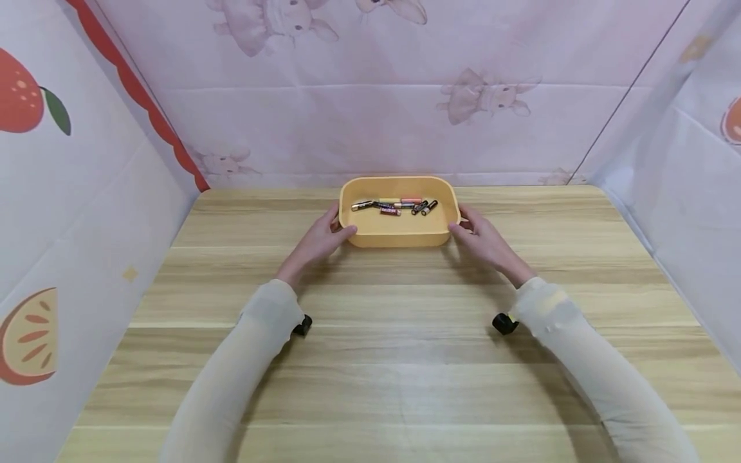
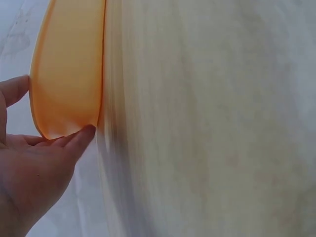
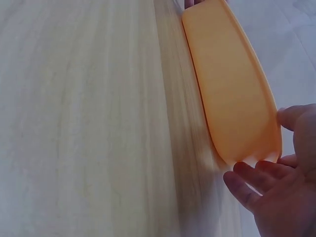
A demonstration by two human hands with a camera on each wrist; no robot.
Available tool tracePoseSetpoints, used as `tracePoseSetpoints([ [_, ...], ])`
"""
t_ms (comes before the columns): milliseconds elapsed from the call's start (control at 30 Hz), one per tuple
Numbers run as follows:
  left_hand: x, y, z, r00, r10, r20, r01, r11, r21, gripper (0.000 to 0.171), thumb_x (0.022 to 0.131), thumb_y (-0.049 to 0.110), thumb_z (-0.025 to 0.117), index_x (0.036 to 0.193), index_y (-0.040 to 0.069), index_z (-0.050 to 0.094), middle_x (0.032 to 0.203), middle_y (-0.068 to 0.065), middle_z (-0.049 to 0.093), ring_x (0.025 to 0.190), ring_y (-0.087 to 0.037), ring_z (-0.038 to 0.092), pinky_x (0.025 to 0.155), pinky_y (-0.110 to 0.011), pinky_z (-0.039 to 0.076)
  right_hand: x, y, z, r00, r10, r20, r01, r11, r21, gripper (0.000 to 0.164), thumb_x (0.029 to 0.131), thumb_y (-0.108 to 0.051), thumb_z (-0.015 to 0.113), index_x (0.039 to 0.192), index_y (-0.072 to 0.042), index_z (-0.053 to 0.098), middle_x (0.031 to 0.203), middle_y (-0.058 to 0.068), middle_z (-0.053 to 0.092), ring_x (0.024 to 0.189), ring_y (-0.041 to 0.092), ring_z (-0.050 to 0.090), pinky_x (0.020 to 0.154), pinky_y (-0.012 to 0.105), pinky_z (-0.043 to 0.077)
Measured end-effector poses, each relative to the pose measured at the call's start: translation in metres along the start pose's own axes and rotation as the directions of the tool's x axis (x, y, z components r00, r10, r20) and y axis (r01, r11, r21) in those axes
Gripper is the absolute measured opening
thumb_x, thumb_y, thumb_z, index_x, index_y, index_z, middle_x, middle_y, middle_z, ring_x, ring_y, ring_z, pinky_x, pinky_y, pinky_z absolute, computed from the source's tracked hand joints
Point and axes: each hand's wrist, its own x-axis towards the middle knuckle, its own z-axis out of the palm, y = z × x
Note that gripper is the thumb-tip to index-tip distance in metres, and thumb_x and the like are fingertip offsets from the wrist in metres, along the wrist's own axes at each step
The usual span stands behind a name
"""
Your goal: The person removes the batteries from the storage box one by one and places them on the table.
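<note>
A yellow plastic bin (image 1: 399, 240) with rounded corners stands upright near the table's back edge. Inside lie several small batteries (image 1: 390, 211), loosely scattered toward its far side. My left hand (image 1: 321, 236) grips the bin's left end, thumb at the front rim and fingers against the side. At the opposite end my right hand (image 1: 483, 241) holds it the same way. The left wrist view shows the bin's outer wall (image 2: 69, 74) between thumb and fingers of the left hand (image 2: 39, 168). From the right wrist, the bin (image 3: 237, 89) is seen with the right hand (image 3: 281, 197) around its end.
Light wood-grain table (image 1: 399, 360) extends in front of the bin. Behind it rises a pink sheet (image 1: 370, 128) printed with rabbits. White printed sheets (image 1: 104, 212) flank the table at left and right. A small black device (image 1: 505, 323) sits at each wrist.
</note>
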Motion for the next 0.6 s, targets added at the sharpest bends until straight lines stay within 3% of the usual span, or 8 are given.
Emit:
tracePoseSetpoints([
  [333,-0.003,0.003,0.001,1.0,-0.011,0.005,0.011,1.0,-0.02,0.087,0.104,0.024,0.065,0.167,0.01,0.007,0.172,-0.009,0.012,0.152,-0.027,0.029,0.12,-0.037,0.032,-0.003,-0.001,0.001,1.0,0.011,-0.018,-0.01,1.0,0.01,0.07,0.106,-0.019,0.06,0.162,0.003,0.024,0.165,0.021,0.03,0.137,0.04,0.051,0.108,0.047,0.047],
  [600,-0.012,0.006,0.0,1.0,0.002,0.025,-0.003,0.999,0.046,0.091,0.101,0.022,0.07,0.166,0.007,0.007,0.171,-0.012,0.013,0.149,-0.031,0.035,0.12,-0.037,0.032,-0.011,-0.003,0.0,1.0,0.009,-0.026,-0.008,1.0,0.016,0.07,0.102,-0.015,0.068,0.159,0.005,0.032,0.162,0.023,0.035,0.131,0.041,0.056,0.093,0.018,0.052],
])
